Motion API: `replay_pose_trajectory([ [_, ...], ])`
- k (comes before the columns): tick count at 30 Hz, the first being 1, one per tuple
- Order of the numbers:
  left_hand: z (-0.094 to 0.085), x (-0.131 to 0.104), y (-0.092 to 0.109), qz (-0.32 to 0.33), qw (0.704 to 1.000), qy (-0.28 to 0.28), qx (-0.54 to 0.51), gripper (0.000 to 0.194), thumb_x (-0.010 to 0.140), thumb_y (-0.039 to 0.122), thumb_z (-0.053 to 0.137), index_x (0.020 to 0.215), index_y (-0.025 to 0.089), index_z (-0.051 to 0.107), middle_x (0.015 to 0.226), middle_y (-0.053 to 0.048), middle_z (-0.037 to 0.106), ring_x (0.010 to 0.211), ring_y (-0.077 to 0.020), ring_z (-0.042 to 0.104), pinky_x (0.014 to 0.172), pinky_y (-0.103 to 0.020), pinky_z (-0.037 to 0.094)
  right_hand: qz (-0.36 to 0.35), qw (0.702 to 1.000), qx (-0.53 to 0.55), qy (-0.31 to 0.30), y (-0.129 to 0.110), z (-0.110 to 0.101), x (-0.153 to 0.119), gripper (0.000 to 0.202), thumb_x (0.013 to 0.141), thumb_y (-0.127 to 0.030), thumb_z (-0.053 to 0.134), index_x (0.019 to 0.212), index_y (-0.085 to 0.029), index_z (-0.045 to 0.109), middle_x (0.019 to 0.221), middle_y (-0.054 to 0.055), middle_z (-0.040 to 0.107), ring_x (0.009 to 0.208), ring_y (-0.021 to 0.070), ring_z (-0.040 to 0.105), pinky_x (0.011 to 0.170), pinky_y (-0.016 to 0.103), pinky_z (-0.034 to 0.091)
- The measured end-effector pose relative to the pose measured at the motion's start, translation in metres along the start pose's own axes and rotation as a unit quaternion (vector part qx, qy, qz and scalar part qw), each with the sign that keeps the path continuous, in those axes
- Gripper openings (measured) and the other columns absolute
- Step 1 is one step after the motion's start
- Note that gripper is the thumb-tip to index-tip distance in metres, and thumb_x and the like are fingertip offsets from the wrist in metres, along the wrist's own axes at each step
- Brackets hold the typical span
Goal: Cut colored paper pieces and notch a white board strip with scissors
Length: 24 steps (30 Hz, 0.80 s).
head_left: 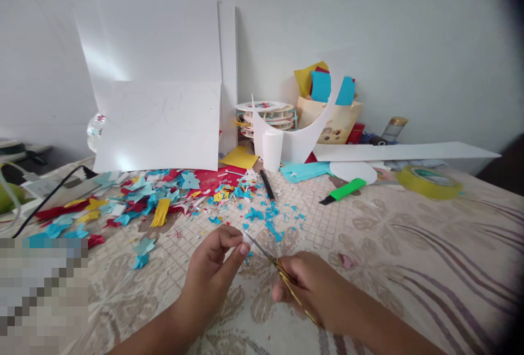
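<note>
The left grip (213, 265) pinches a small white paper (246, 238) between thumb and fingers, above the cloth-covered tabletop (434, 273). The right grip (309, 284) is closed round gold-handled scissors (277, 263), their blades pointing up at the paper. Beyond lie coloured scraps (190, 180), a green cutter (347, 189) and, farther right, yellow tape (429, 185).

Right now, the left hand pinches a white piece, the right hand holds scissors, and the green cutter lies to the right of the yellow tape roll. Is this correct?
No: in the head view, the green cutter lies left, not right, of the yellow tape roll. The left hand pinches a white piece, and the right hand holds scissors.
</note>
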State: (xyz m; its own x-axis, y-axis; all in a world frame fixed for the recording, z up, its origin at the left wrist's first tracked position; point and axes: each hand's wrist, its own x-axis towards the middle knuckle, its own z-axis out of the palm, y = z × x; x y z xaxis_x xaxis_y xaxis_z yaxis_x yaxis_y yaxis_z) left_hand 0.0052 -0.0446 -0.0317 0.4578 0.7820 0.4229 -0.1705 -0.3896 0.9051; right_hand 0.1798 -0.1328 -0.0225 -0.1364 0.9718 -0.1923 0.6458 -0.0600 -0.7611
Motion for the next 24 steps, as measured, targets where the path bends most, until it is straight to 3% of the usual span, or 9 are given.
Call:
replay_pose_trajectory([
  [8,0.005,-0.001,-0.001,-0.029,0.999,0.030,-0.023,0.012,0.078,0.015,0.056,0.068,0.019,0.051,0.073,0.002,0.050,0.070,-0.0104,0.047,0.064,-0.022,0.039,-0.038,0.998,-0.040,0.022,0.000,0.001,0.003,0.023,0.084,-0.032,0.046,0.076,-0.022,0.065,0.053,-0.003,0.052,0.045,0.0084,0.045,0.044,0.018,0.029],
  [15,0.005,-0.001,0.004,-0.031,0.999,0.039,-0.019,0.012,0.078,0.017,0.057,0.067,0.018,0.052,0.069,0.003,0.049,0.066,-0.0095,0.047,0.061,-0.020,0.039,-0.047,0.998,-0.038,0.035,-0.003,-0.001,0.004,0.022,0.081,-0.032,0.049,0.074,-0.019,0.066,0.055,-0.003,0.052,0.051,0.0100,0.047,0.048,0.018,0.030],
  [19,0.003,-0.001,0.005,-0.022,0.998,0.052,-0.008,0.007,0.079,0.019,0.056,0.083,0.021,0.051,0.072,0.002,0.052,0.067,-0.0112,0.051,0.059,-0.021,0.042,-0.016,0.999,-0.010,0.027,0.000,-0.001,0.004,0.028,0.080,-0.041,0.051,0.074,-0.016,0.063,0.051,-0.004,0.044,0.049,0.0093,0.041,0.043,0.018,0.026],
  [24,0.000,-0.001,0.002,0.007,0.999,0.034,0.033,0.025,0.082,0.020,0.051,0.106,0.025,0.049,0.081,-0.001,0.055,0.074,-0.0134,0.054,0.065,-0.024,0.045,-0.011,1.000,0.011,0.003,0.008,0.002,0.003,0.030,0.080,-0.044,0.052,0.074,-0.016,0.062,0.051,-0.004,0.045,0.046,0.0083,0.039,0.042,0.017,0.026],
])
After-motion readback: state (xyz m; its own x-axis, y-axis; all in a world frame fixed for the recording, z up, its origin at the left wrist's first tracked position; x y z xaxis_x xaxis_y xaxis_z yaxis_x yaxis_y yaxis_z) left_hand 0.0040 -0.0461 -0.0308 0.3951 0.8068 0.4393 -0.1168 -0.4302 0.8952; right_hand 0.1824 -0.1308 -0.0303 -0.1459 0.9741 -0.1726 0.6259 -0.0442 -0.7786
